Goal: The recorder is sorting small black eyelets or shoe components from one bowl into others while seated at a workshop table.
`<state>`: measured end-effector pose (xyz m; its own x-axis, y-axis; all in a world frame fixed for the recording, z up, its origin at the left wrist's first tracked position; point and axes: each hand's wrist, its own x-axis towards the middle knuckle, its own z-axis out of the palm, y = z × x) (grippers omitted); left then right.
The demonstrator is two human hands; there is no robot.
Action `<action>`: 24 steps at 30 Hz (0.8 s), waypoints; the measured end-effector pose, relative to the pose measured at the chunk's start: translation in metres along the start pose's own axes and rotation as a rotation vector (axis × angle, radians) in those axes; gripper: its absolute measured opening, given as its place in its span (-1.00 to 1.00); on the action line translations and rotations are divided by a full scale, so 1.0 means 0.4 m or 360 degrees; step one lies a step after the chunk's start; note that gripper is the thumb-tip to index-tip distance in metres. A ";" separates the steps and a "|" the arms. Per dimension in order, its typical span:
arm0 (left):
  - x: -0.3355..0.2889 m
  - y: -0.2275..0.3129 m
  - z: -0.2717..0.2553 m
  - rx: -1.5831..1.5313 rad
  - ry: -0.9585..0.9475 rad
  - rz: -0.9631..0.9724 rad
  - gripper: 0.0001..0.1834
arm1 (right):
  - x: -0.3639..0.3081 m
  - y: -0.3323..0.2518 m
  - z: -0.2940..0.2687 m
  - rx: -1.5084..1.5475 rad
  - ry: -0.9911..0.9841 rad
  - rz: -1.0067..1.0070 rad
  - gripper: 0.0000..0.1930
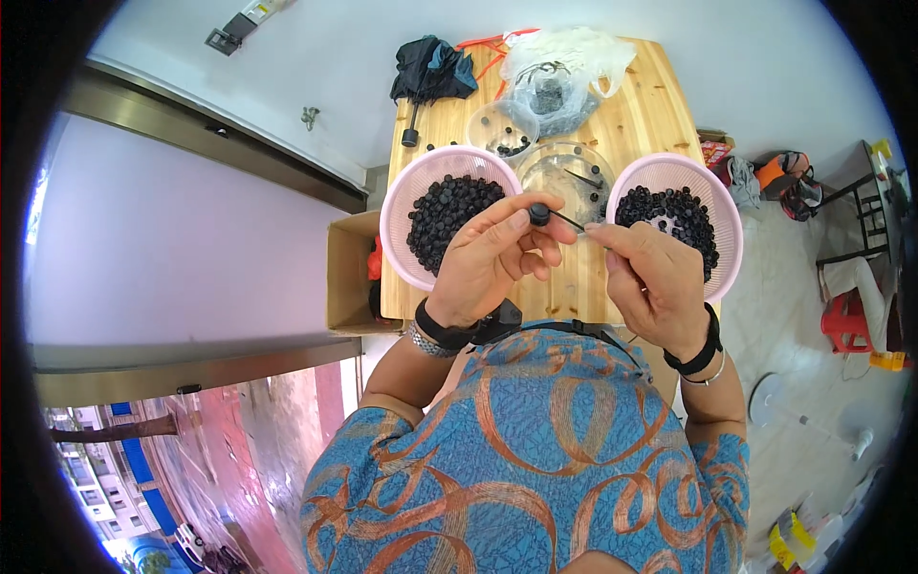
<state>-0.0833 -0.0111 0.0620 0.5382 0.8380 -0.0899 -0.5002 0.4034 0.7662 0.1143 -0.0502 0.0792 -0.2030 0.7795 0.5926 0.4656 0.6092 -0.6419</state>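
My left hand [490, 256] pinches a small round black plastic cap [539, 214] between thumb and forefinger, its other fingers loosely curled. From the right, my right hand [662, 277] grips a thin dark rod [569, 222] whose far end meets the cap. Whether that end is inside the cap or only against it, I cannot tell. Behind my left hand stands a pink basket [392, 234] of similar black pieces [449, 215]. Another pink basket [732, 225], also with black pieces [681, 212], is beside my right hand. A clear round tray [559, 165] with a few black pieces lies between them.
On the wooden table [665, 100], a clear bowl [475, 124] holds several black pieces. At the back lie a folded umbrella [432, 72] and a white plastic bag [583, 53]. A cardboard box [346, 287] stands by the table's left edge; a red stool [845, 323] is farther right.
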 end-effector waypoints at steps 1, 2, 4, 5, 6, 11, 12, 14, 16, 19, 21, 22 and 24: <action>0.002 0.000 0.001 0.0010 -0.0012 -0.0009 -0.59 | 0.002 -0.006 -0.008 -0.0131 -0.0019 -0.0041 -0.75; 0.005 0.000 -0.001 0.0015 -0.0018 -0.0013 -0.59 | 0.005 -0.011 -0.015 -0.0262 -0.0039 -0.0081 -0.76; 0.010 0.002 -0.008 -0.0062 -0.0174 -0.0086 -0.63 | 0.008 -0.013 -0.027 -0.0251 -0.0043 -0.0085 -0.77; 0.015 0.001 -0.007 -0.0057 -0.0180 -0.0091 -0.63 | 0.010 -0.013 -0.032 -0.0238 -0.0056 -0.0091 -0.77; 0.019 -0.001 -0.007 -0.0153 -0.0166 -0.0134 -0.63 | 0.014 -0.013 -0.038 -0.0240 -0.0049 -0.0091 -0.77; 0.039 -0.008 0.001 -0.0328 -0.0140 -0.0255 -0.63 | 0.020 -0.006 -0.057 -0.0328 -0.0089 -0.0153 -0.77; 0.044 -0.013 0.001 -0.0445 -0.0178 -0.0283 -0.64 | 0.020 -0.005 -0.058 -0.0331 -0.0084 -0.0153 -0.77; 0.053 -0.020 -0.005 -0.0561 -0.0220 -0.0311 -0.65 | 0.020 -0.002 -0.058 -0.0314 -0.0060 -0.0161 -0.77; 0.060 -0.026 -0.013 -0.0627 -0.0269 -0.0356 -0.65 | 0.021 0.001 -0.059 -0.0325 -0.0073 -0.0166 -0.77; 0.066 -0.028 -0.011 -0.0517 -0.0207 -0.0373 -0.67 | 0.025 0.008 -0.065 -0.0339 -0.0146 -0.0197 -0.77; 0.061 -0.039 0.025 -0.0278 -0.0151 -0.0301 -0.67 | 0.026 0.007 -0.060 -0.0344 -0.0205 -0.0219 -0.77; 0.059 -0.045 0.039 -0.0039 -0.0094 -0.0228 -0.68 | 0.023 0.000 -0.048 -0.0445 -0.0214 -0.0213 -0.76; 0.057 -0.045 0.049 -0.0101 -0.0089 -0.0199 -0.68 | 0.016 -0.011 -0.042 -0.0546 -0.0228 -0.0207 -0.76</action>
<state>-0.0489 -0.0064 0.0586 0.6351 0.7587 -0.1450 -0.4679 0.5273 0.7093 0.1255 -0.0503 0.0938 -0.3861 0.7260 0.5691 0.6840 0.6393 -0.3515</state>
